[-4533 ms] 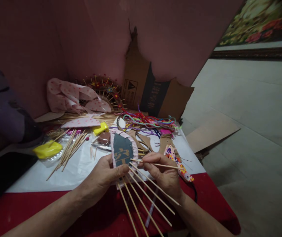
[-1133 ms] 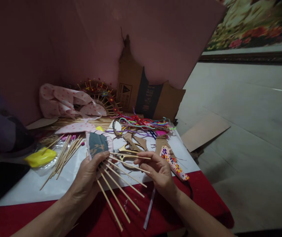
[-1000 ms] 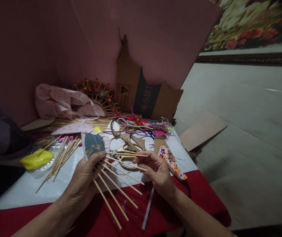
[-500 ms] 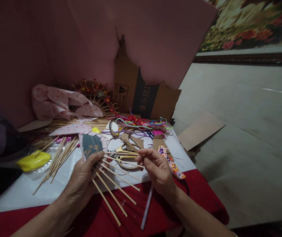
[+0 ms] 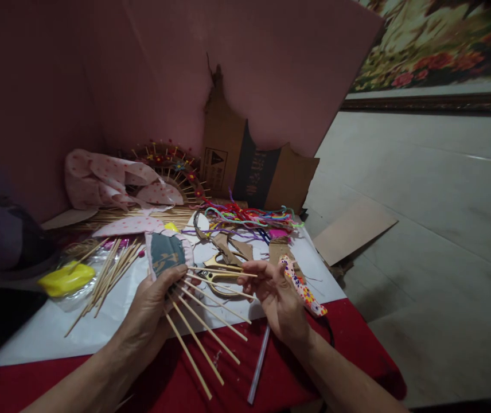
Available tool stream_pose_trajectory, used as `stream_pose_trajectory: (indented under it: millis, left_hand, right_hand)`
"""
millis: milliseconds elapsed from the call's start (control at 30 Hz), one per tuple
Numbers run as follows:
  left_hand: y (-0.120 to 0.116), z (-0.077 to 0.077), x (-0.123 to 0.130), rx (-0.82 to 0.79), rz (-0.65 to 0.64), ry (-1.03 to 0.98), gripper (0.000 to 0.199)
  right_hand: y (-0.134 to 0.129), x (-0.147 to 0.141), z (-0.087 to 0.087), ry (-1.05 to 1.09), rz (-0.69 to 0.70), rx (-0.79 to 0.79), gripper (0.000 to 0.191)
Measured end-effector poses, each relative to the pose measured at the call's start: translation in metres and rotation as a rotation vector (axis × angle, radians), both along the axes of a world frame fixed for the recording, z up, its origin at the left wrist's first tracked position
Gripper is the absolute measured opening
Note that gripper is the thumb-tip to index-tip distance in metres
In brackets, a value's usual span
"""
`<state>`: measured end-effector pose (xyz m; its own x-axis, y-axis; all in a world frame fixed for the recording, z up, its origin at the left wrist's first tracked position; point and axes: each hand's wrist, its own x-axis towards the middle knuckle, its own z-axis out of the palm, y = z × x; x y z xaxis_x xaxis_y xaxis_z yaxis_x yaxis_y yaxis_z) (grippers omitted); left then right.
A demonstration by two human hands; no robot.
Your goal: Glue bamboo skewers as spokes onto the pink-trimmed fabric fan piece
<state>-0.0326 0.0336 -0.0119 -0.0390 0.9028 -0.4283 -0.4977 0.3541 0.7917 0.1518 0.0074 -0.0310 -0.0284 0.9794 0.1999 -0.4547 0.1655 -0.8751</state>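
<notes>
- Your left hand (image 5: 153, 304) is clamped on the cardboard piece (image 5: 168, 253), thumb across its lower edge.
- That piece is just above the left thumb, over the white paper (image 5: 34, 344): dark face with printed characters, pale pink wrap folded over the rim.
- Thin sticks (image 5: 206, 325) fan out from its lower edge, pointing down and to your right.
- Your right hand (image 5: 277, 295) has its thumb and index finger apart, fingertips at the far ends of the upper sticks. Can't tell if they touch.
- The two hands are apart, sticks spanning the gap.
- Gold-handled scissors (image 5: 208, 276) lie behind the upper sticks, partly covered by them.
- Flower-patterned object (image 5: 303, 289) sits just beside your right hand, dark cord near its lower end.
- Clear rod (image 5: 258, 364) lies on the red cloth (image 5: 357, 355), below the right hand.
- To your left: loose stick pile (image 5: 105, 281), with a yellow lump (image 5: 67, 279) just beside it.
- Farther back: tangled coloured strands (image 5: 249, 215), dotted pink fabric (image 5: 94, 178), and torn cardboard (image 5: 223, 137) upright by the wall.
</notes>
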Motion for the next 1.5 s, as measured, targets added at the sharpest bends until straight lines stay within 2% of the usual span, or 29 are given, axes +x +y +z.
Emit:
stream_pose_trajectory:
  millis: [133,233,433,733,867,933,1000,1133,1233,1367,1433,1500]
  left_hand:
    - [-0.003,0.001,0.0,0.012,-0.026,-0.01,0.01]
    - [-0.005,0.0,0.001,0.064,-0.093,-0.032,0.014]
    - [-0.008,-0.002,0.002,0.209,-0.167,-0.111,0.024]
    - [-0.009,-0.008,0.002,0.272,-0.237,-0.09,0.027]
    - [-0.009,-0.01,0.002,0.274,-0.292,-0.099,0.03]
    - [-0.008,-0.009,0.001,0.257,-0.333,-0.121,0.028]
    - [-0.008,-0.008,0.001,0.227,-0.356,-0.155,0.026]
    - [-0.008,-0.005,0.001,0.204,-0.369,-0.178,0.025]
    - [-0.011,-0.003,0.001,0.175,-0.422,-0.185,0.02]
    - [-0.013,-0.003,0.002,0.149,-0.475,-0.181,0.017]
    - [-0.015,-0.004,0.003,0.185,-0.514,-0.169,0.019]
    - [-0.016,-0.006,0.002,0.207,-0.535,-0.165,0.021]
  right_hand:
    - [-0.002,-0.001,0.001,-0.025,0.006,-0.016,0.052]
    - [-0.001,0.001,0.001,-0.055,-0.002,-0.02,0.057]
    - [0.006,0.014,0.006,-0.146,-0.148,0.064,0.066]
    - [0.006,0.019,0.008,-0.265,-0.273,0.133,0.065]
    - [0.007,0.024,0.013,-0.357,-0.446,0.236,0.054]
    - [0.005,0.028,0.024,-0.427,-0.522,0.268,0.039]
    - [0.002,0.03,0.039,-0.552,-0.525,0.26,0.026]
    - [0.005,0.024,0.068,-0.863,-0.35,0.292,0.02]
    - [0.021,0.014,0.076,-1.054,-0.081,0.269,0.026]
    - [0.046,-0.001,0.072,-1.026,0.306,0.142,0.038]
    - [0.053,-0.007,0.069,-0.976,0.396,0.114,0.039]
    - [0.055,-0.012,0.067,-0.931,0.425,0.101,0.04]
